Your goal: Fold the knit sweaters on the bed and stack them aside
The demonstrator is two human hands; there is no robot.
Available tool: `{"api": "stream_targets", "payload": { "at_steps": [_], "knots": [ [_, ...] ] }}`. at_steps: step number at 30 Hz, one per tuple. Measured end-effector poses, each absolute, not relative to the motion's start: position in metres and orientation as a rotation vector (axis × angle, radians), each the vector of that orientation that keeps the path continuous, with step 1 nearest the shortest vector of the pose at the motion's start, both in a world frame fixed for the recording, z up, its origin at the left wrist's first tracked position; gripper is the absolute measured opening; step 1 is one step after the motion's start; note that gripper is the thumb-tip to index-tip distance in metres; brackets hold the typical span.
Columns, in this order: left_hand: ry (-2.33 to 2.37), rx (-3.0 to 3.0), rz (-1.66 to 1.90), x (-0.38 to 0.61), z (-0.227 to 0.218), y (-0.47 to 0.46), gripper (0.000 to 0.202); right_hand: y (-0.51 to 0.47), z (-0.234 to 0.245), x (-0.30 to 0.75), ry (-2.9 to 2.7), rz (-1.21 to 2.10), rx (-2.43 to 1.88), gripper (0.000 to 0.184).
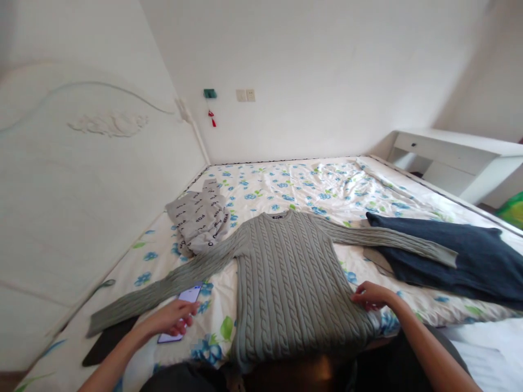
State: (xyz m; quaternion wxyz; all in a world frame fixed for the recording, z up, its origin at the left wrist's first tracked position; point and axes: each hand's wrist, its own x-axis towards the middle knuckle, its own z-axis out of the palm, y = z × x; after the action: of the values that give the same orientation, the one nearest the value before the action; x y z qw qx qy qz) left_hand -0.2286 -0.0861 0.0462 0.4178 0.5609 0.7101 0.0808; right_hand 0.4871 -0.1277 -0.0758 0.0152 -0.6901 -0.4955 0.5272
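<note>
A grey-green cable-knit sweater (290, 283) lies spread out on the bed with its neck away from me and both sleeves stretched sideways. Its lower hem hangs over the near edge of the bed. My right hand (371, 295) is at the sweater's right side edge, thumb and fingers closed on the knit. To the left of the sweater, my left hand (175, 317) hovers above a light purple phone (191, 294), fingers loosely bent and apart, nothing in them. The left sleeve lies just beyond that hand, partly over a dark flat item (110, 338).
A crumpled grey garment with black lettering (200, 218) lies at the back left. Dark blue folded clothing (457, 256) is on the right, under the sweater's right sleeve. The floral bedsheet (281, 185) reaches the wall. A white desk (449, 152) stands beyond the bed at right.
</note>
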Motion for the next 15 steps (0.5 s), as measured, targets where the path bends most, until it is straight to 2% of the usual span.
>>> {"api": "stream_targets", "payload": {
  "at_steps": [3,5,10,15],
  "knots": [
    [1.483,1.367,-0.134,-0.163,0.026,-0.113,0.071,-0.128,-0.068,0.484,-1.569,1.673,-2.164,0.045],
    [1.408,1.428,-0.234,-0.132,0.016,-0.126,0.071,-0.126,-0.063,0.480,-1.583,1.705,-2.175,0.046],
    [1.471,1.494,-0.211,-0.091,0.007,-0.131,0.072,-0.116,-0.049,0.471,-1.728,1.848,-2.176,0.038],
    [1.378,1.537,-0.326,-0.103,0.026,-0.126,0.060,-0.115,-0.034,0.489,-1.662,2.044,-2.056,0.032]
  ]
}}
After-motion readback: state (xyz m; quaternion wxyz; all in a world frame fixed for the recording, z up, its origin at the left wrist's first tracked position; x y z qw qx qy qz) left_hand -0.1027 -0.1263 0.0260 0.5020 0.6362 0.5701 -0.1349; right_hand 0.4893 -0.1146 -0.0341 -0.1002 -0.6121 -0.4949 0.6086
